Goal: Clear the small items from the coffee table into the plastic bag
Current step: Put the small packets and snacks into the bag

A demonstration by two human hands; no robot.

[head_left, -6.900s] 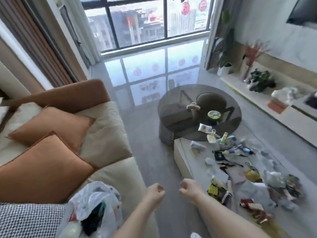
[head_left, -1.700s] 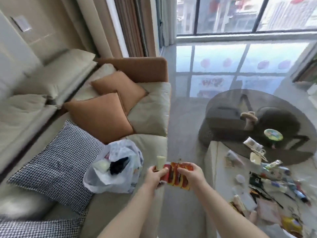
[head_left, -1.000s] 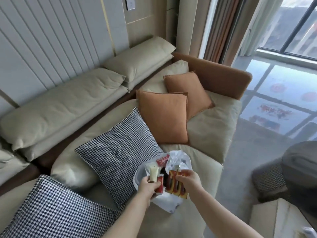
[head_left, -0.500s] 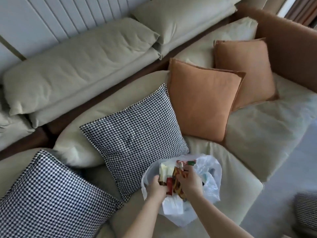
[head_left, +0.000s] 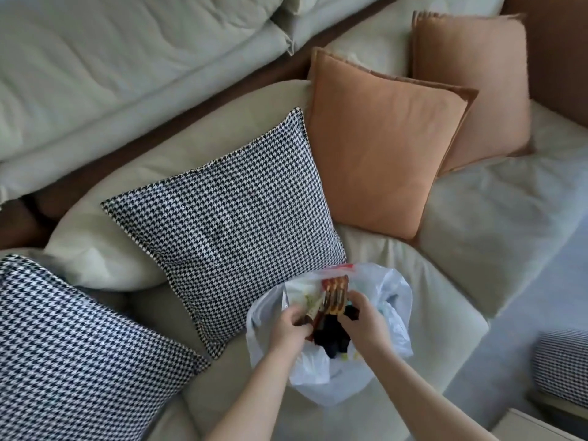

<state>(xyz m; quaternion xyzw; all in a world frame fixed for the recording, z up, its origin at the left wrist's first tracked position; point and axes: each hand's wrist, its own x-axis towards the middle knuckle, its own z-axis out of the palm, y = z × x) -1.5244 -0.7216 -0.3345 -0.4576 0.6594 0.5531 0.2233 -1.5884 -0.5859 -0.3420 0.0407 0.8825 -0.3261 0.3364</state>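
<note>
While both hands are down in the mouth of the plastic bag (head_left: 331, 374), the job is to let the load go cleanly and low. The left hand (head_left: 291, 329) has its fingers curled round a small reddish packet (head_left: 313, 311), and the right hand (head_left: 364, 323) pinches the near end of a strip of red and orange sachets (head_left: 335, 296) that stands up out of the opening. Beneath them a dark item (head_left: 331, 342) already lies in the bag.

I judge that the release should come only once the sachets are pushed below the rim, since the strip is long and could tip out over the far lip. The bag is thin and slack, so one hand might hold the rim open as the other lets go.

The bag sits at the front edge of the sofa seat (head_left: 445, 300), touching the lower corner of the houndstooth cushion (head_left: 229, 218), with an orange cushion (head_left: 378, 148) behind it to the right. That front edge is close, so pressing down hard could slide the bag off. The coffee table cannot be made out here.
</note>
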